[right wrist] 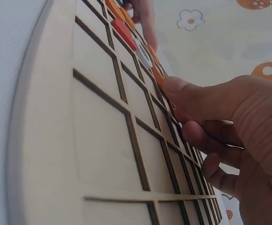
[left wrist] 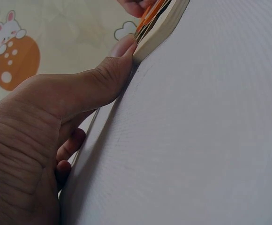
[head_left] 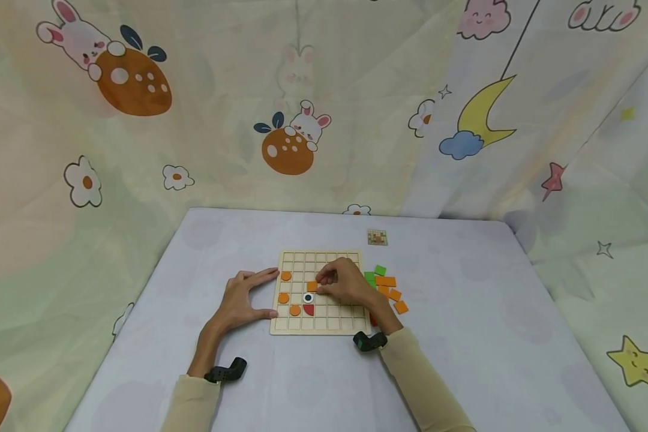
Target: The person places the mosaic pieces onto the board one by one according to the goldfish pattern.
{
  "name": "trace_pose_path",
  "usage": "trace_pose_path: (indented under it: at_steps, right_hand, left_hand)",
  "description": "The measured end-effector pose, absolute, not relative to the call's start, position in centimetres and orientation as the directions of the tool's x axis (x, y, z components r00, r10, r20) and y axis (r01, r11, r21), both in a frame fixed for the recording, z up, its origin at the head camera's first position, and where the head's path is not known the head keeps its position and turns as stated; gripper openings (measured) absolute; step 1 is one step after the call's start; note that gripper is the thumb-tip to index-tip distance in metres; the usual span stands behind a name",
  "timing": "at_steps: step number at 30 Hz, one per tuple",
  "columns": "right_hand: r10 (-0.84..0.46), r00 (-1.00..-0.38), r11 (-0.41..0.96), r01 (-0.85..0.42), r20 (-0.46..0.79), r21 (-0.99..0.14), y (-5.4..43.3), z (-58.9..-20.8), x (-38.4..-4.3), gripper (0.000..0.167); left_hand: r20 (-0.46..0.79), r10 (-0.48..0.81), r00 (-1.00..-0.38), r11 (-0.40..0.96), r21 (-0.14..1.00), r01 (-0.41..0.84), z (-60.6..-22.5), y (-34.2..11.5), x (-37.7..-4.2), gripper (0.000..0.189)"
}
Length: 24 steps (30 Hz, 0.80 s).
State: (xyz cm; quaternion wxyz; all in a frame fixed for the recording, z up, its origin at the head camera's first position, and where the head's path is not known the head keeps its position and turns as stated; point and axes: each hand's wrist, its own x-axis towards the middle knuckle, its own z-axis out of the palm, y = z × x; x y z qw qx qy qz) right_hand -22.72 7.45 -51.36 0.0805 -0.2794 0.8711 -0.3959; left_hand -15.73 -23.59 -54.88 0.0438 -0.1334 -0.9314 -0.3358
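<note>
A wooden grid board point(head_left: 324, 327) lies on the table. My left hand point(head_left: 239, 301) rests at the board's left edge, thumb and fingers spread and touching its rim. Over the middle of the grid, my right hand point(head_left: 347, 283) pinches an orange square tile point(head_left: 311, 287) by its right side. Just below that tile is a white round piece point(head_left: 308, 297) with a black dot, and under it a red quarter-round piece point(head_left: 309, 309). Orange round pieces point(head_left: 283, 298) sit in cells on the left. In the right wrist view, the thumb point(right wrist: 176, 85) is right at the orange tile.
Loose orange tiles point(head_left: 395, 294), green tiles point(head_left: 380, 270) and a partly hidden red piece point(head_left: 374, 321) lie right of the board. A small picture card point(head_left: 377, 237) lies beyond the board's far right corner. A printed cloth point(head_left: 356, 150) hangs behind the table.
</note>
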Motion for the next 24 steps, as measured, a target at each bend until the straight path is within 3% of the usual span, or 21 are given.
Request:
trace_pose_path:
  at_steps: [24]
  right_hand:
    - [-0.533,-0.839,0.545,-0.44,0.111,-0.713,7.15,-51.87,-22.51,0.009]
  left_hand:
    - [0.18,0.222,-0.958,0.743,0.606,0.286,-54.9,-23.62,-15.61,0.099]
